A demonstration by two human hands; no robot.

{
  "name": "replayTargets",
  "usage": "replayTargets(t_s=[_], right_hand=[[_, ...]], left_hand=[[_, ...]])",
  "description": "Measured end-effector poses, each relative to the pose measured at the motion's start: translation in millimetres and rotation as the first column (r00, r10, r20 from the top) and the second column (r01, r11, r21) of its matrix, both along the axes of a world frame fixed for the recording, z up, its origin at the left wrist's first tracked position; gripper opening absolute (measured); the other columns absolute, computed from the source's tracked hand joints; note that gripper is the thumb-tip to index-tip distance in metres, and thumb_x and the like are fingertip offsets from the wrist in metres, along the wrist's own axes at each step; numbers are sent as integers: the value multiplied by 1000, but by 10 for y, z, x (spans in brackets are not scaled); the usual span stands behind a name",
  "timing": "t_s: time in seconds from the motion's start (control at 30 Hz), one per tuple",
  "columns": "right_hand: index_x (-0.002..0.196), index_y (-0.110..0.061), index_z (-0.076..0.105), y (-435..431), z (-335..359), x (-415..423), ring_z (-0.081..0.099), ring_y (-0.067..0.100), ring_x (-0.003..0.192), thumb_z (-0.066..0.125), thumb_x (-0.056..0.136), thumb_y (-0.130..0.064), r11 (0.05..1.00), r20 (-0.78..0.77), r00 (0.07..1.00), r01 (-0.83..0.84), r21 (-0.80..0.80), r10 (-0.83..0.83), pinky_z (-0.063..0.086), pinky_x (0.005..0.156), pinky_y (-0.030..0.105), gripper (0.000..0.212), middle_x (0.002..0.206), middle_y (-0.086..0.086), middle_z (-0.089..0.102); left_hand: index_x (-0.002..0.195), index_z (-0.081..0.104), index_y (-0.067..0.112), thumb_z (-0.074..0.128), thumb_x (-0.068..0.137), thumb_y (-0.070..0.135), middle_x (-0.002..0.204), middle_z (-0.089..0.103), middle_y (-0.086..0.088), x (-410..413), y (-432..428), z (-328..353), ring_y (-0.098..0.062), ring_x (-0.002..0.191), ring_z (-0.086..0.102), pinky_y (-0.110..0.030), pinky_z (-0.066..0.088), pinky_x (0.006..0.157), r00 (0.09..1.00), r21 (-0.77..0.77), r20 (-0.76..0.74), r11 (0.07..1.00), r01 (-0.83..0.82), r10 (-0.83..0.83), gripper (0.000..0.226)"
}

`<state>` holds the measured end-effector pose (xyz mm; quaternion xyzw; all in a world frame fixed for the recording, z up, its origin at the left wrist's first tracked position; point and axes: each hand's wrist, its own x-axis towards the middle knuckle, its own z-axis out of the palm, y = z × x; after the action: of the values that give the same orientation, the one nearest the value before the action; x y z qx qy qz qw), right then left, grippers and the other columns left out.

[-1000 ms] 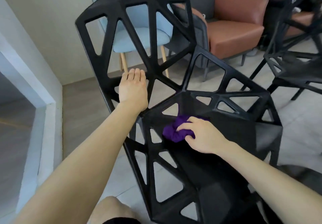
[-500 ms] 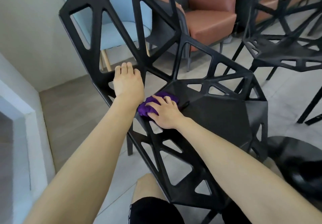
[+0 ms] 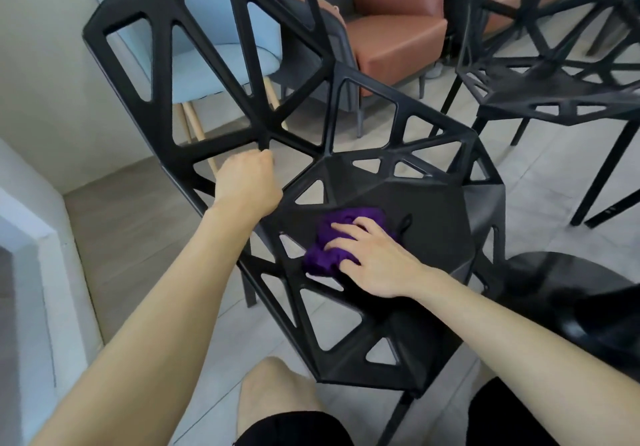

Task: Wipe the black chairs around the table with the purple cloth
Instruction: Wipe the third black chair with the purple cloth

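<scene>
A black lattice chair (image 3: 433,203) fills the centre of the frame, its backrest rising to the upper left. A second black chair (image 3: 554,92) stands at the upper right, a brown leather armchair (image 3: 398,36) at top centre, and a light blue chair (image 3: 221,67) shows through the backrest. The left hand (image 3: 247,182) grips a low backrest strut, fingers curled round it. The right hand (image 3: 377,262) presses flat-fingered on the bunched purple cloth (image 3: 323,258), which lies on the seat's left part.

On the black chair (image 3: 433,210), right hand (image 3: 377,262) presses purple cloth (image 3: 322,258); left hand (image 3: 247,182) grips the backrest (image 3: 162,64).
</scene>
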<state>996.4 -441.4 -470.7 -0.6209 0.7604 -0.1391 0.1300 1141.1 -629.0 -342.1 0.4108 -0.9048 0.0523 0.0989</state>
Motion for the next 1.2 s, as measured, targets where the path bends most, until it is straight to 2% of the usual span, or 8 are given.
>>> replayTargets(t_s=[0.13, 0.3, 0.43, 0.57, 0.67, 0.77, 0.9, 1.2], right_hand=[[153, -38, 50, -520, -27, -319, 29, 36, 150, 46, 103, -44, 999, -139, 989, 43, 29, -39, 21, 129, 47, 51, 170, 1, 38], [160, -42, 38, -632, 205, -1292, 25, 41, 153, 35, 104, -53, 926, -295, 903, 358, 117, -312, 25, 126, 53, 58, 175, 3, 25], [153, -37, 50, -424, 272, -755, 33, 43, 144, 34, 99, -64, 930, -399, 877, 344, 129, -269, 32, 116, 55, 63, 160, 13, 43], [152, -36, 54, 142, 315, -75, 47, 36, 128, 31, 101, -63, 995, -352, 934, 85, 42, -65, 42, 103, 49, 62, 142, 10, 60], [155, -36, 47, 347, 164, -134, 49, 32, 126, 31, 103, -60, 997, -363, 931, -43, -59, 19, 43, 100, 47, 60, 140, 2, 63], [156, -39, 42, -116, 77, -599, 40, 34, 135, 33, 107, -59, 1000, -266, 964, 8, 7, -6, 38, 111, 50, 54, 158, -2, 50], [161, -44, 34, -1088, 118, -1102, 23, 40, 152, 32, 106, -58, 995, -224, 973, 69, 67, -52, 20, 125, 59, 56, 172, 0, 29], [159, -38, 41, -1449, 196, -1220, 25, 44, 151, 28, 103, -63, 991, -220, 974, 78, 112, -52, 23, 122, 65, 63, 167, 9, 35]], left_hand=[[133, 64, 19, 50, 100, 19, 118, 73, -5, 254, 628, -167, -34, 103, 70, -43, 55, 80, 992, -7, -17, 992, 127, -127, 35], [131, 69, 24, 42, 104, 25, 108, 77, 2, 457, 926, -296, -28, 94, 70, -37, 48, 73, 982, -76, 62, 980, 185, -180, 38], [123, 74, 29, 44, 103, 29, 91, 77, 5, 550, 1134, -387, -25, 80, 71, -34, 49, 67, 991, -69, -13, 989, 129, -130, 37], [105, 81, 30, 53, 98, 25, 69, 69, 7, 587, 1223, -459, -22, 64, 64, -30, 43, 61, 974, -117, -216, 992, 39, -64, 29], [93, 83, 31, 63, 91, 19, 59, 65, 9, 609, 1402, -535, -20, 55, 57, -30, 37, 68, 961, -147, -273, 989, 9, -49, 24], [91, 82, 32, 60, 90, 21, 62, 68, 12, 605, 1449, -569, -14, 55, 60, -33, 46, 78, 947, -98, -318, 995, 17, -47, 24], [88, 80, 36, 58, 91, 26, 62, 67, 14, 570, 1398, -550, -12, 57, 62, -37, 51, 83, 968, -61, -252, 998, -4, -12, 24], [90, 80, 39, 52, 91, 34, 64, 67, 14, 537, 1309, -595, -10, 62, 62, -35, 49, 83, 976, -50, -216, 997, -54, 42, 29]])
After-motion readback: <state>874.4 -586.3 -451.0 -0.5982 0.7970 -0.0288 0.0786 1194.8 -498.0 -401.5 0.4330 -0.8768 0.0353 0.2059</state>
